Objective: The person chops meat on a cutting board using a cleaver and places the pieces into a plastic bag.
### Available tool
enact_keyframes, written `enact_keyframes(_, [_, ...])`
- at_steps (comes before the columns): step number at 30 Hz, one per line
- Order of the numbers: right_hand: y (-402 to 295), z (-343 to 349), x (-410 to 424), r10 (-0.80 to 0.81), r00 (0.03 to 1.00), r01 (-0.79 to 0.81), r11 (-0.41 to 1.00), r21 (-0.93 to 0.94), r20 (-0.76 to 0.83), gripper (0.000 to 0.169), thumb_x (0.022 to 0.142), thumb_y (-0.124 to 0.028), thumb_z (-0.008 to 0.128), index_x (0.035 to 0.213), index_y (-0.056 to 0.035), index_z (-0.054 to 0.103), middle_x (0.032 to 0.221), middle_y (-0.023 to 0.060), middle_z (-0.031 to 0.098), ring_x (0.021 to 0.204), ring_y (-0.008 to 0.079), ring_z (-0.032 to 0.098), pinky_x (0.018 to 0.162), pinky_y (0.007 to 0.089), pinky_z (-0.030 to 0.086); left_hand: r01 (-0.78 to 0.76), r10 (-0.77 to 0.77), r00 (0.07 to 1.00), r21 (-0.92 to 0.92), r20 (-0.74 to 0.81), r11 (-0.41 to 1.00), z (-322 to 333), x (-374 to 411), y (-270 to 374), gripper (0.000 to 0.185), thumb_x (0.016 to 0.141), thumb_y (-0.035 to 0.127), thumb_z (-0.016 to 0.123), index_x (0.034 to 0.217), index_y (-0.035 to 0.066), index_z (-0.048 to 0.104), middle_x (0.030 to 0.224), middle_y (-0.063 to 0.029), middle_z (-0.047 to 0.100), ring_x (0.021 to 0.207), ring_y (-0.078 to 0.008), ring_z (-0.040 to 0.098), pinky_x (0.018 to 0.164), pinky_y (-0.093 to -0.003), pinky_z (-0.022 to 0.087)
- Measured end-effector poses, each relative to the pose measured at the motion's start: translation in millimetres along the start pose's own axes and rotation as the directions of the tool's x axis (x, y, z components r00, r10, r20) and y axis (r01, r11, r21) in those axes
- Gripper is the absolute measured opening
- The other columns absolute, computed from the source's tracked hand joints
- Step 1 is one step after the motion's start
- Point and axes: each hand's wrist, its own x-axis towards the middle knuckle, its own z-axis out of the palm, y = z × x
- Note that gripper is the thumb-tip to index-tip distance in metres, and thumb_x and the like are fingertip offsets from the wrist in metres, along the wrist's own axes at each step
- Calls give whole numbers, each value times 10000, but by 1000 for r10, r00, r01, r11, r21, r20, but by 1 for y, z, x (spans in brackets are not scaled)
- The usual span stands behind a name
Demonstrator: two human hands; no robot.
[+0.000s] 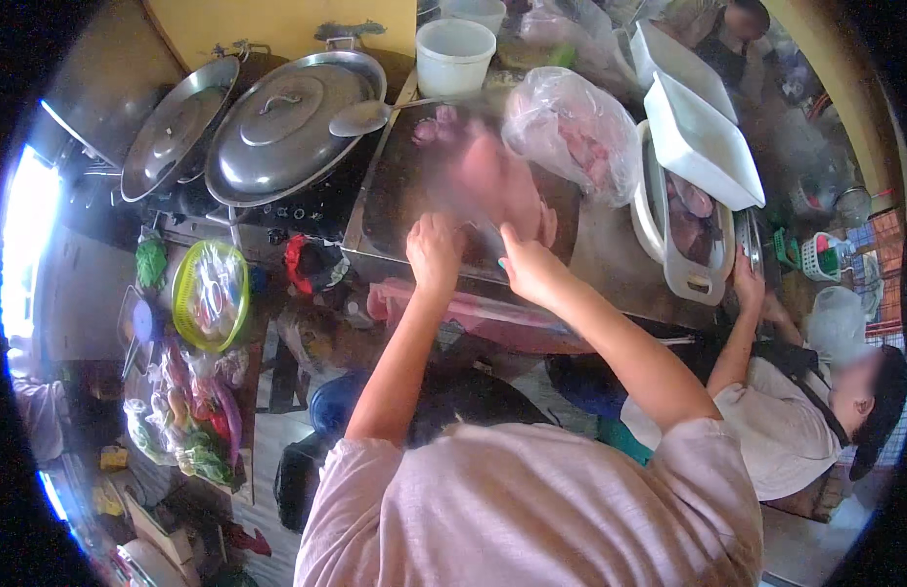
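Observation:
A large piece of raw pink meat [497,172] lies on a dark board [394,205] on the table before me; part of it is blurred. My right hand [530,264] is closed on a knife, of which the blade [479,220] points up and left against the meat's near side. At the near edge of the board is my left hand [433,249], its fingers bent by the meat; whether they grip it I cannot tell. Smaller meat pieces [438,128] lie at the board's far side. Right of them sits a clear plastic bag [570,132] with raw meat inside.
Lidded metal pans [292,132] stand on the stove at left, a ladle [361,119] over one rim. Beyond the board is a white bucket [455,59]. White trays [706,143] and a tub with dark meat [691,227] stand at right, beside a co-worker [776,418].

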Motion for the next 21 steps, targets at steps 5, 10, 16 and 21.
enact_keyframes(5, [-6,9,70,56,961,-36,996,81,-272,307,692,-22,527,979,0,420,853,208,492,831,314,508,652,357,401,-32,33,999,-85,9,996,17,-3,-3,119,670,98,571,775,55,537,737,-95,557,648,-292,553,589,-376,451])
enact_keyframes(10, [0,18,53,-190,606,131,982,-139,-772,371,677,-32,548,1018,-6,403,903,215,482,838,314,501,640,355,421,71,-68,997,-131,29,989,7,13,-13,126,687,139,578,778,57,548,695,-127,581,618,-317,563,558,-386,454])
enact_keyframes(16, [15,29,29,15,981,-10,1000,28,-193,353,714,-100,550,1029,-15,415,788,179,519,671,323,518,554,389,409,161,-133,982,-215,138,963,-3,-3,-6,171,685,184,589,791,57,545,643,-169,575,596,-337,567,535,-408,446])
enact_keyframes(21, [-43,2,45,147,844,64,927,369,-515,298,749,-156,511,1004,-20,442,850,194,522,808,344,515,683,415,394,214,-211,976,-348,46,913,-45,-30,-23,153,714,138,563,841,53,552,635,-171,573,561,-319,574,493,-361,443])
